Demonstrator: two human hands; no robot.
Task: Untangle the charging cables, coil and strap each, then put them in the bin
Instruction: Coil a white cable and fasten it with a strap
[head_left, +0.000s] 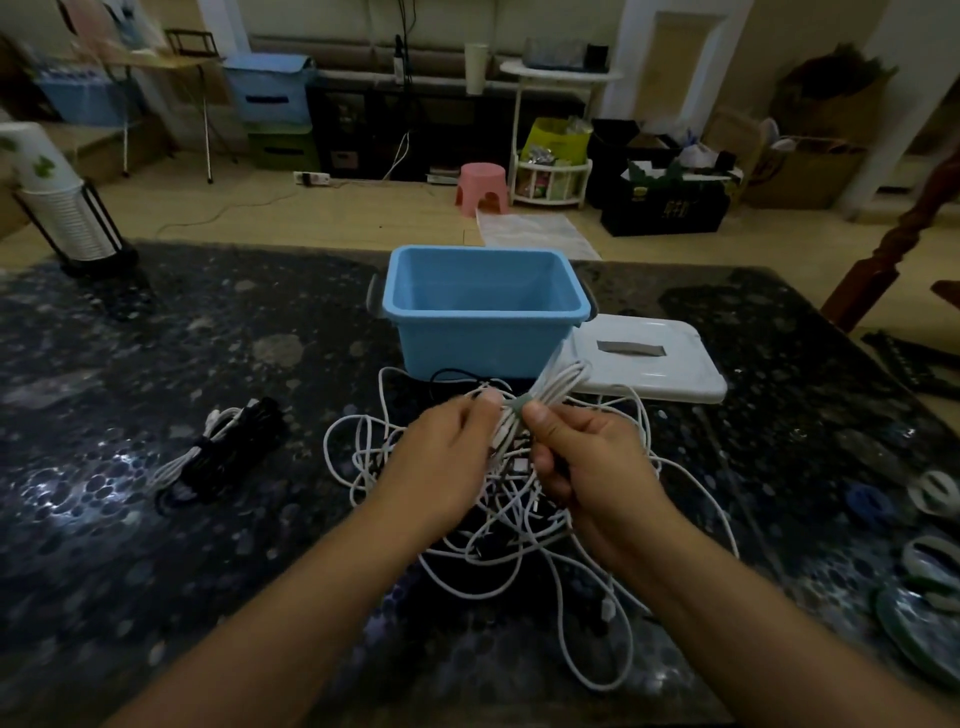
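Head view: nearest, the left hand (451, 457) and right hand (582, 462) pinch a coiled white cable (550, 387) at its green strap (521, 406), above a loose tangled pile (493, 525). Light and floppy; best held at the strapped middle. Beyond sits the empty blue bin (483, 306).

Both forearms reach forward, hands close together. The left hand (447, 457) and right hand (587, 462) each pinch with curled fingers.

open bin (483, 299) just ahead, loose cables (519, 525) underneath, lid (654, 364) right
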